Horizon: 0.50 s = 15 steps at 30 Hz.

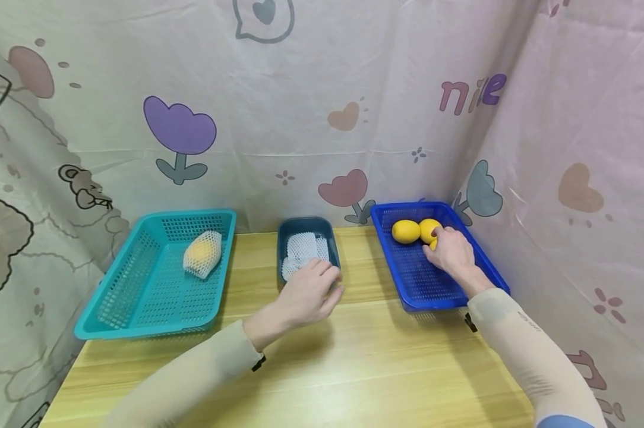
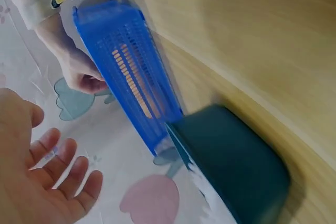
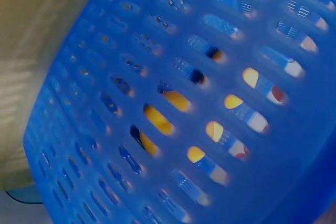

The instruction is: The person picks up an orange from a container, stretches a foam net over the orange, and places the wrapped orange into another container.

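Inside the blue basket, my right hand grips a lemon, which its fingers mostly hide. Two other lemons lie beside it at the far end. Through the basket's slots, the right wrist view shows patches of yellow lemon. My left hand hovers at the near edge of a small dark green bin, fingers loosely bent and holding nothing. White foam net sleeves lie in that bin.
At the left stands a turquoise basket, holding one yellow fruit in a white foam net. All three containers are on a wooden table. A patterned curtain hangs behind the table and along both sides.
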Tool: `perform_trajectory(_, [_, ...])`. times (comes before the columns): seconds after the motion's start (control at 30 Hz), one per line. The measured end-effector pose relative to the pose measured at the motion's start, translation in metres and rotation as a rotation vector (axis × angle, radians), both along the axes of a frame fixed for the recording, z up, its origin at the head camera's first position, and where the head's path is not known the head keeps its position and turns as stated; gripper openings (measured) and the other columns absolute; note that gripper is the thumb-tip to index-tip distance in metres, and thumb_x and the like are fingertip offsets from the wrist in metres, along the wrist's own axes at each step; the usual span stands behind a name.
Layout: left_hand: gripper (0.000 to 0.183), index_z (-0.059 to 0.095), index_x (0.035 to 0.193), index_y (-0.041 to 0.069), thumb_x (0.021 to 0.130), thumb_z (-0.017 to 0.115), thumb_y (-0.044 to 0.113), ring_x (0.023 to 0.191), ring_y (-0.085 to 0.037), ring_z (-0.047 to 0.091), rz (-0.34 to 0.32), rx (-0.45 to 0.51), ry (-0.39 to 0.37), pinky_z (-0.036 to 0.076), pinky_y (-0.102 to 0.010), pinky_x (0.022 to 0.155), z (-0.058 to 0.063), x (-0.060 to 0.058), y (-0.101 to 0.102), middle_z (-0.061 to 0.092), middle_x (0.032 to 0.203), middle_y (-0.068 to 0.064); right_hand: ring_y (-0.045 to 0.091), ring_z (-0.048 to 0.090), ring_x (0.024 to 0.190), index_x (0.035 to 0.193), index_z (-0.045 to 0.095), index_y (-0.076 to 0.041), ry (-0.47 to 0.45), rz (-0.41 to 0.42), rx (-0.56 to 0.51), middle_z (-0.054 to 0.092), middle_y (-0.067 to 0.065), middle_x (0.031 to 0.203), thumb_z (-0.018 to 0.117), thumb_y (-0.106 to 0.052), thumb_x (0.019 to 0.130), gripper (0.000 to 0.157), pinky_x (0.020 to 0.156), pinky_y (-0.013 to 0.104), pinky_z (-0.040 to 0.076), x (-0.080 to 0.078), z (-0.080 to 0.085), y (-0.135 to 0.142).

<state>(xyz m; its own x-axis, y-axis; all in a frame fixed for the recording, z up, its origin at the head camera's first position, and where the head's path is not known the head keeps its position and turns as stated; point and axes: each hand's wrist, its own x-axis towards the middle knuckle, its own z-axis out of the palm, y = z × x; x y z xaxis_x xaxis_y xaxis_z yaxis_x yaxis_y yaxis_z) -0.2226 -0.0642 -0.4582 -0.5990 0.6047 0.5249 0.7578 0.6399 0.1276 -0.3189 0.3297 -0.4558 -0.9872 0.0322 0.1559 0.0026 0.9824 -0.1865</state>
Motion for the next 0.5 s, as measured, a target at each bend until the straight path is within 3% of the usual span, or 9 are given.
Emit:
perform_trajectory(0.07, [0.016,0.074,0.110,0.015,0.107,0.069,0.030,0.097,-0.019,0.067,-0.032,0.005,0.012,0.060,-0.032,0.080,0.001,-0.002,0.011,0.074,0.104,0.001,0.050,0.066,0.116,0.146,0.064,0.003,-0.006,-0.006,-0.002,0.067,0.031,0.130,0.073,-0.036,0.103,0.059,0.099,0.067,0.061,0.001,-0.002,0.000])
perform_trajectory(0.3, [0.019,0.074,0.117,0.017,0.108,0.069,0.033,0.102,-0.019,0.067,-0.127,-0.016,0.093,0.060,-0.031,0.090,-0.008,-0.008,0.044,0.073,0.109,0.001,0.051,0.064,0.120,0.148,0.060,0.004,-0.019,-0.024,0.015,0.065,0.031,0.132,0.075,-0.036,0.102,0.063,0.101,0.067,0.060,-0.001,-0.011,0.001])
perform_trajectory(0.5, [0.026,0.073,0.125,0.015,0.108,0.069,0.034,0.108,-0.021,0.067,-0.154,-0.032,0.100,0.059,-0.032,0.096,-0.016,-0.011,0.067,0.072,0.115,0.000,0.056,0.060,0.127,0.153,0.055,0.006,-0.051,-0.044,0.015,0.061,0.034,0.138,0.075,-0.037,0.101,0.070,0.107,0.072,0.057,-0.005,-0.015,0.004])
